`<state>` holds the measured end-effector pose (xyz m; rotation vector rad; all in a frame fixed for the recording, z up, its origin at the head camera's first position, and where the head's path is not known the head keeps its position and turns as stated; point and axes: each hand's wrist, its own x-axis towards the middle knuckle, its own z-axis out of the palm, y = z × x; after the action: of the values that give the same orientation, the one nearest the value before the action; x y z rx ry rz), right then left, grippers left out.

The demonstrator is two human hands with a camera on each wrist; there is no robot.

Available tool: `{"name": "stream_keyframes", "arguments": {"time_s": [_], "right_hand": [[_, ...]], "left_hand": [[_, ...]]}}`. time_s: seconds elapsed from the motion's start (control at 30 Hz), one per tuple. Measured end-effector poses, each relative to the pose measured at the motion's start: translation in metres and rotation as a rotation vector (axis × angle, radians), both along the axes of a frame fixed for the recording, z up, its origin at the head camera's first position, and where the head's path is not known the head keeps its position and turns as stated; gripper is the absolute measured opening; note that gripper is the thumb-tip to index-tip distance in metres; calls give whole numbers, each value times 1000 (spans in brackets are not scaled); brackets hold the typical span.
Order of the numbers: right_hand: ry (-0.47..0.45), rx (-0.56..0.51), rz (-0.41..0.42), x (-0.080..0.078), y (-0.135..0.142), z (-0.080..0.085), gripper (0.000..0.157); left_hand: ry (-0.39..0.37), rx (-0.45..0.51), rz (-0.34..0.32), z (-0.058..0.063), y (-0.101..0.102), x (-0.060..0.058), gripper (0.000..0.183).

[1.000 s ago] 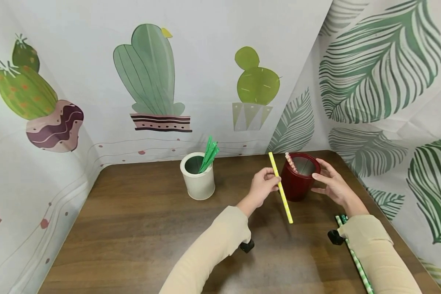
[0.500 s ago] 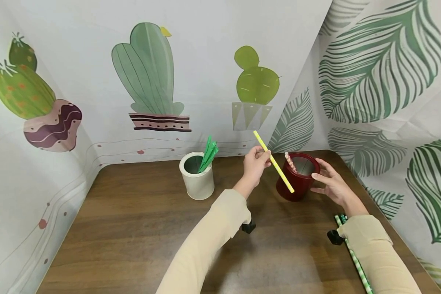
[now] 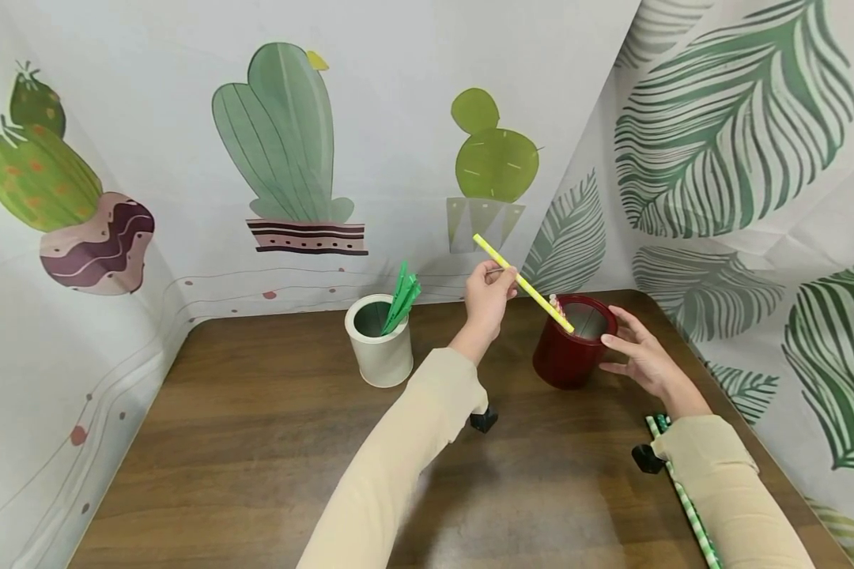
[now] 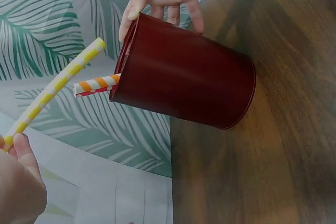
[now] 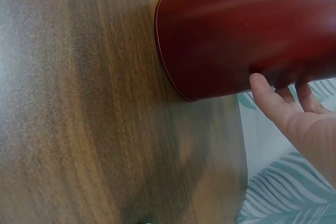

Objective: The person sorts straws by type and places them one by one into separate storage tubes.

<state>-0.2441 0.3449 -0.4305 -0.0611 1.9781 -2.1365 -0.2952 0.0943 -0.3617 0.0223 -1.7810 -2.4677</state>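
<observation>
My left hand (image 3: 485, 304) pinches a yellow-and-white paper straw (image 3: 534, 292), held slantwise with its lower end over the mouth of a dark red can (image 3: 565, 359). In the left wrist view, that straw's free end (image 4: 94, 48) is apart from the can's rim. An orange-striped straw (image 4: 97, 84) and a red dotted one poke out of the can, which stands upright on the table. My right hand (image 3: 644, 359) rests against the can's right side. Its fingers are spread, and in the right wrist view the fingertips (image 5: 258, 81) touch the wall.
A cream can (image 3: 383, 356) holding bright green plastic strips (image 3: 402, 300) stands left of the red one. Green-and-white striped straws (image 3: 686, 502) lie near the right edge of the wooden table (image 3: 270, 442), partly under the right forearm. Printed fabric (image 3: 398, 142) hangs behind.
My left hand has lifted up and away with the straw. The straw has tilted, and its lower end has risen to the can's mouth. My right hand and the can have stayed in place.
</observation>
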Motion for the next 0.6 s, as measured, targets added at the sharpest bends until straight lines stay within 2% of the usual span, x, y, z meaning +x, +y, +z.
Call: {"name": "stream_keyframes", "arguments": {"time_s": [0.2, 0.6], "right_hand": [[5, -6, 3, -1, 1, -1, 61], [10, 2, 5, 2, -1, 1, 60]], "left_hand": [[-3, -31, 53, -3, 7, 3, 13], [-21, -188, 75, -19, 29, 15, 11]]}}
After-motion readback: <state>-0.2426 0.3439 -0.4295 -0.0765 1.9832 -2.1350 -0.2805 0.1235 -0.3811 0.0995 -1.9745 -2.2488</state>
